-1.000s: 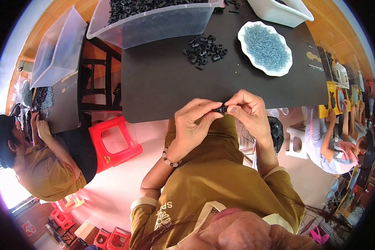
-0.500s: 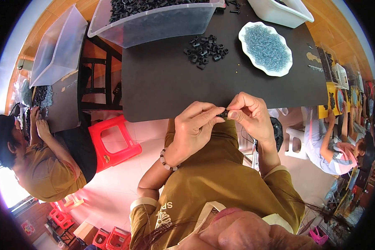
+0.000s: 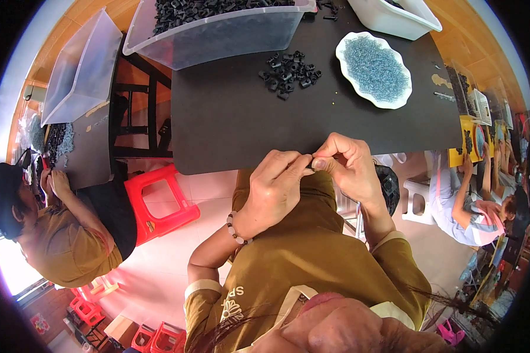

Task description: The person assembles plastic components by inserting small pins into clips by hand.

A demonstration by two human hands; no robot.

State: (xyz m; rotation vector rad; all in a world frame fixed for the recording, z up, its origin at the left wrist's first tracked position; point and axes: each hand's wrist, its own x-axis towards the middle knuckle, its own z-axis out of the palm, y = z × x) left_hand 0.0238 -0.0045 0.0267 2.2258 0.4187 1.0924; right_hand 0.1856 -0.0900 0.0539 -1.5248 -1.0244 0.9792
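Just off the table's near edge, my left hand (image 3: 275,187) and my right hand (image 3: 352,172) meet, fingertips pinched together. Between them is a small black plastic part (image 3: 310,166), mostly covered by the fingers. Both hands are closed on it, thumbs and forefingers touching. A beaded bracelet circles my left wrist. Farther up the dark table (image 3: 229,129) lies a loose pile of small black plastic parts (image 3: 290,75). Right of the pile, a white scalloped plate (image 3: 343,57) is heaped with tiny blue-grey pieces (image 3: 376,69), too small to make out.
A clear bin (image 3: 229,44) full of black parts stands at the table's far left, a white tub (image 3: 394,22) at its far right. Co-workers sit at left (image 3: 70,235) and right (image 3: 468,206). A red stool (image 3: 185,215) stands left of me.
My fingers have closed in around the small black part, which shows less now. My right hand has shifted slightly left and its fingers are more curled.
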